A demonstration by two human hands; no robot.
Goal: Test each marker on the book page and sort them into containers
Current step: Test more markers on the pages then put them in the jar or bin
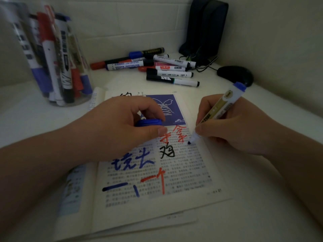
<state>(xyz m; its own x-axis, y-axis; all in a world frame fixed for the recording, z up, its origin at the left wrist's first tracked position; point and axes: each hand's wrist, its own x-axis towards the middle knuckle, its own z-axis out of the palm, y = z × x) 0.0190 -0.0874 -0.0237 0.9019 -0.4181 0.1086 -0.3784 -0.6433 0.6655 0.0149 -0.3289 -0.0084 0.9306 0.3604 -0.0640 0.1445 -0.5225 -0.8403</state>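
An open book point(157, 203) lies in front of me, its printed page covered with blue, red and black marker strokes. My right hand point(232, 130) grips a blue marker point(225, 105) with a gold and white barrel, its tip touching the page at the right of the red writing. My left hand point(122, 126) rests on the page and pinches the marker's blue cap point(148, 122). A pile of several capped markers point(153, 67) lies on the table behind the book. A clear round container point(50, 55) at the far left stands upright and holds several markers.
A black computer mouse point(235, 74) sits at the back right with its cable running to a dark pouch point(206, 30) leaning in the corner. White walls close the table off at the back and right.
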